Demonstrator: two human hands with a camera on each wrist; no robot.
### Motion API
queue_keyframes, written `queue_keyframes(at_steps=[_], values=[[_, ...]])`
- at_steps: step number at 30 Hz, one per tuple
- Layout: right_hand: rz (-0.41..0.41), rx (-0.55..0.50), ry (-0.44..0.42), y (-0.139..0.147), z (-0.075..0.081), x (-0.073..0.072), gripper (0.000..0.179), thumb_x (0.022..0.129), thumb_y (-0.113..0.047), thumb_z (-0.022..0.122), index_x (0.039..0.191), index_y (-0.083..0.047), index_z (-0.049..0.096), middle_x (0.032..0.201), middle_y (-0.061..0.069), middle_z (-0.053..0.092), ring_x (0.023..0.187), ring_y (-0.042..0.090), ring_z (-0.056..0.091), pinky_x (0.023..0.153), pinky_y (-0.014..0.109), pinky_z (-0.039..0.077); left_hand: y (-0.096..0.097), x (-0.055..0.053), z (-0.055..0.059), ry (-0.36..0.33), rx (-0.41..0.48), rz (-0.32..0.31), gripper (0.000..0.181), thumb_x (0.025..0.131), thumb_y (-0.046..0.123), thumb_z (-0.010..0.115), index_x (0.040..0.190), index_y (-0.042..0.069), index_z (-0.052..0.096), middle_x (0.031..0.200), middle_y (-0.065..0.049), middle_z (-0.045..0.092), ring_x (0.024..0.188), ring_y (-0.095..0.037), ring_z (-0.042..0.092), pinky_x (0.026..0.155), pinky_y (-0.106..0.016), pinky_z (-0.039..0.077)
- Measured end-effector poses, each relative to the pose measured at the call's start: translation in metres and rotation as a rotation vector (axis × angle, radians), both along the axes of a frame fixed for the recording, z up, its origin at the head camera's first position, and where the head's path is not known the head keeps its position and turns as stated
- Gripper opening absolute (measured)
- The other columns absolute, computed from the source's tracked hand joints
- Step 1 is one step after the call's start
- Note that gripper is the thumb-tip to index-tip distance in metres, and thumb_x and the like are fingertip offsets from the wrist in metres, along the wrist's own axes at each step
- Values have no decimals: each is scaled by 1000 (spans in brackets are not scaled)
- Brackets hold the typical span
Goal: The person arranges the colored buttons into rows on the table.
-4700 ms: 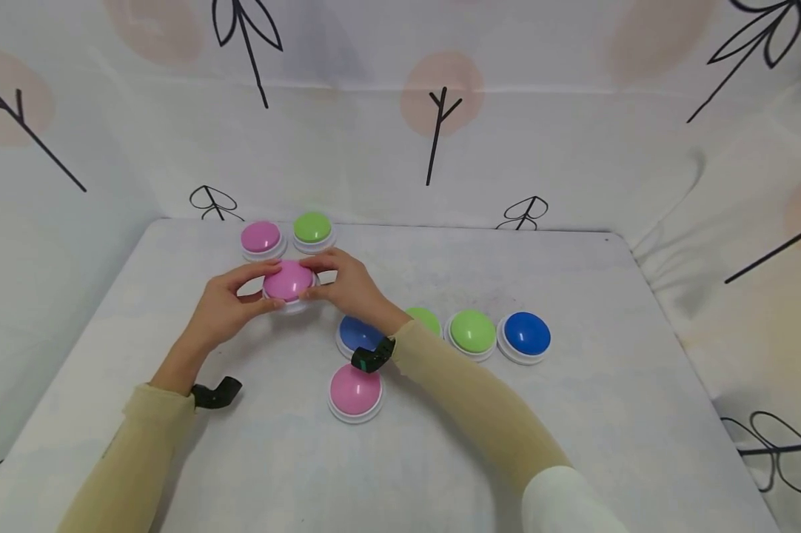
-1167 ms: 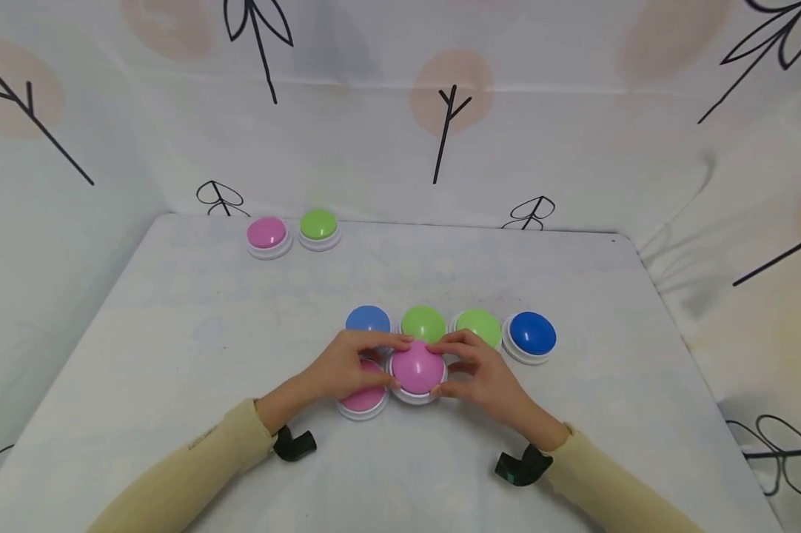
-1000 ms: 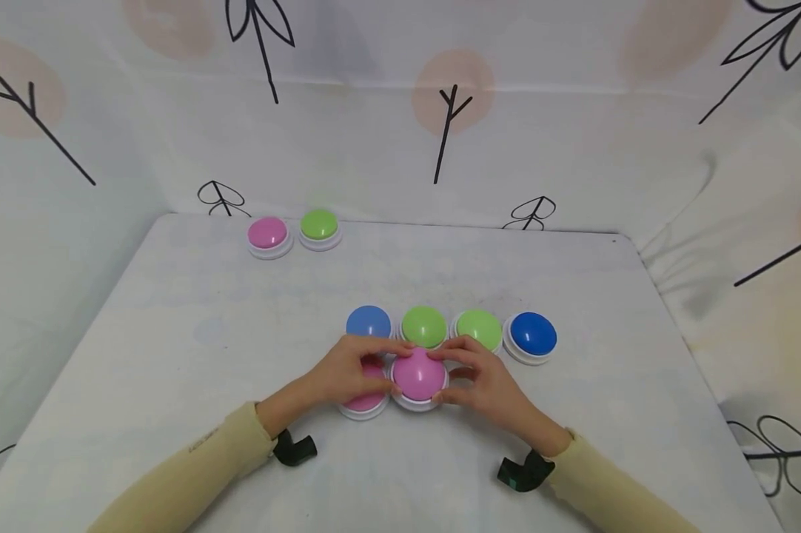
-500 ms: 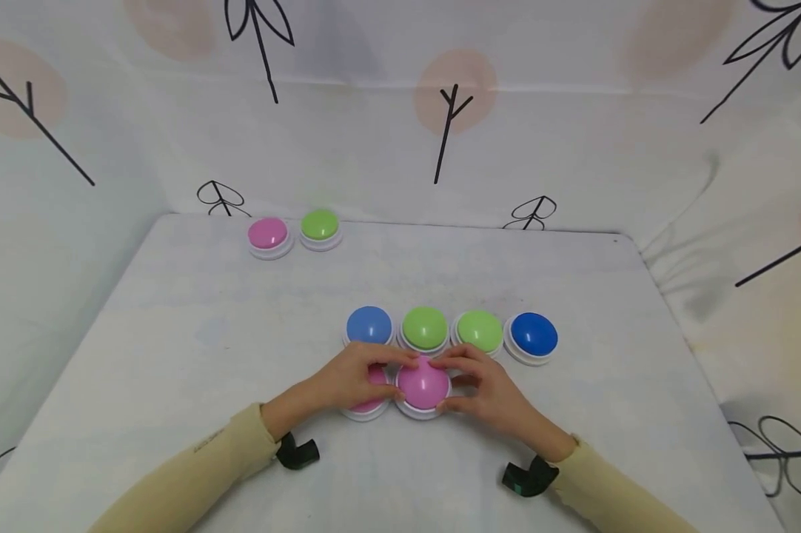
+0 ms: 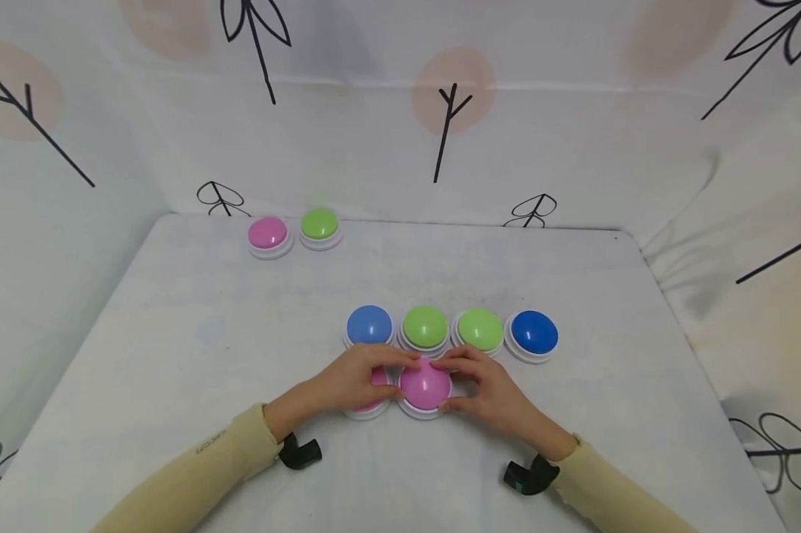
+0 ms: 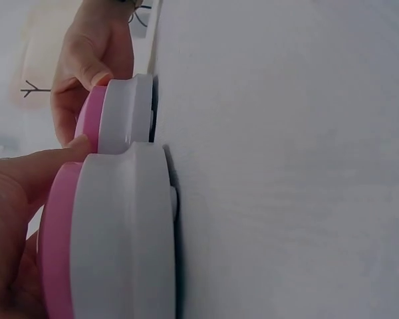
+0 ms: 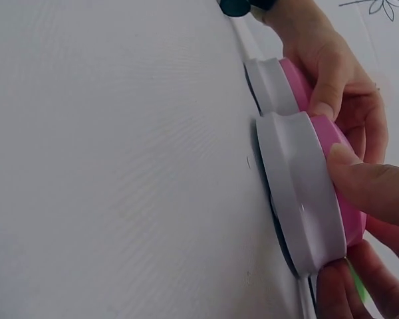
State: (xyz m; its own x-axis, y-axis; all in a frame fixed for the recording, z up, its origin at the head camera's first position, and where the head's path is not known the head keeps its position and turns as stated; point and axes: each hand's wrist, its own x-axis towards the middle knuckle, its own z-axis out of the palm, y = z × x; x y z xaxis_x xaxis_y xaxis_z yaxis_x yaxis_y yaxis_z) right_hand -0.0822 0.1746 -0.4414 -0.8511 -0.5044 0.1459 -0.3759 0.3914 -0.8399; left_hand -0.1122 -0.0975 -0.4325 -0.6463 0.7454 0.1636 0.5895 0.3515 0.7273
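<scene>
In the head view, both hands pinch a pink dome push button [image 5: 426, 386] with a white base, one from each side. My left hand [image 5: 347, 379] has its thumb and fingers at the dome's left edge, arching over a second pink push button [image 5: 366, 411], partly hidden. My right hand [image 5: 490, 392] holds the dome's right side. The right wrist view shows the held button's white base [image 7: 302, 193] low at the table, with the thumb on its pink rim. In the left wrist view, the second pink button's base [image 6: 120, 232] is nearest, the held one just beyond.
Directly behind stands a row: a light blue button [image 5: 370, 324], two green buttons [image 5: 425, 326] and a dark blue button [image 5: 534, 332]. Farther back left are a pink button [image 5: 267, 233] and a green button [image 5: 319, 224] near the white table's [image 5: 574, 266] back edge.
Both hands have carried the pink push button from the back left to the front, right of the other pink one. Over the last second it came slightly nearer and down; since then almost still.
</scene>
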Motion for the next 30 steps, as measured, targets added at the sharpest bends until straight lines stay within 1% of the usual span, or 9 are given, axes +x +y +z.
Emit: queue_keyframes(at_steps=[4, 9, 12, 15, 20, 23, 25, 27, 30], values=[[13, 12, -6, 0, 0, -1, 55, 72, -14, 90, 123, -13, 70, 117, 0, 59, 110, 18, 59, 96, 32, 52, -1, 0, -1, 1, 19, 1, 47, 83, 17, 82, 128, 13, 68, 133, -1, 64, 126, -15, 56, 103, -30, 45], [28, 43, -26, 2, 3, -3, 54, 75, -18, 89, 124, -17, 69, 119, -5, 58, 113, 15, 56, 96, 31, 51, -2, 0, 0, -21, 58, -6, 46, 84, 14, 82, 127, 11, 68, 132, -1, 65, 126, -14, 56, 103, -29, 46], [37, 39, -24, 3, 5, -5, 50, 76, -16, 88, 122, -16, 70, 119, -6, 59, 112, 15, 58, 95, 33, 52, -3, 0, 2, -44, 83, -5, 44, 85, 12, 81, 127, 11, 68, 131, -1, 65, 126, -14, 56, 103, -30, 46], [38, 25, -18, 3, 8, -8, 46, 77, -14, 87, 121, -14, 70, 117, -5, 62, 109, 16, 61, 93, 35, 54, -6, -1, 4, -65, 97, 14, 43, 86, 11, 79, 127, 11, 68, 131, 0, 65, 126, -14, 56, 103, -31, 46], [27, 0, -17, 3, 12, -16, 44, 81, -11, 84, 122, -10, 68, 116, 3, 64, 108, 21, 63, 91, 41, 55, -17, -5, 8, -94, 127, 71, 40, 88, 8, 77, 127, 9, 68, 130, 1, 66, 121, -16, 60, 99, -35, 50], [12, -23, -29, 1, 18, -20, 43, 83, -8, 82, 123, -7, 67, 118, 8, 63, 111, 26, 61, 93, 44, 54, -25, -9, 11, -99, 144, 115, 40, 88, 7, 75, 127, 9, 68, 128, 2, 67, 119, -18, 62, 97, -38, 52], [-6, -36, -33, 0, 22, -25, 42, 84, -6, 80, 123, -5, 67, 119, 9, 63, 112, 27, 60, 93, 45, 53, -30, -13, 14, -88, 159, 138, 39, 89, 7, 75, 127, 8, 68, 126, 1, 68, 116, -20, 63, 95, -40, 53], [-24, -54, -38, -2, 28, -30, 42, 84, -4, 79, 124, -4, 66, 120, 9, 62, 114, 28, 60, 94, 46, 53, -36, -18, 17, -63, 172, 161, 39, 89, 8, 75, 127, 8, 68, 125, 0, 68, 113, -21, 63, 93, -42, 54], [-53, -73, -43, -5, 36, -41, 40, 86, -4, 78, 124, -3, 66, 122, 8, 62, 115, 27, 59, 94, 47, 52, -46, -25, 23, -29, 195, 197, 39, 90, 9, 75, 128, 7, 67, 126, -2, 67, 115, -22, 62, 91, -46, 54]])
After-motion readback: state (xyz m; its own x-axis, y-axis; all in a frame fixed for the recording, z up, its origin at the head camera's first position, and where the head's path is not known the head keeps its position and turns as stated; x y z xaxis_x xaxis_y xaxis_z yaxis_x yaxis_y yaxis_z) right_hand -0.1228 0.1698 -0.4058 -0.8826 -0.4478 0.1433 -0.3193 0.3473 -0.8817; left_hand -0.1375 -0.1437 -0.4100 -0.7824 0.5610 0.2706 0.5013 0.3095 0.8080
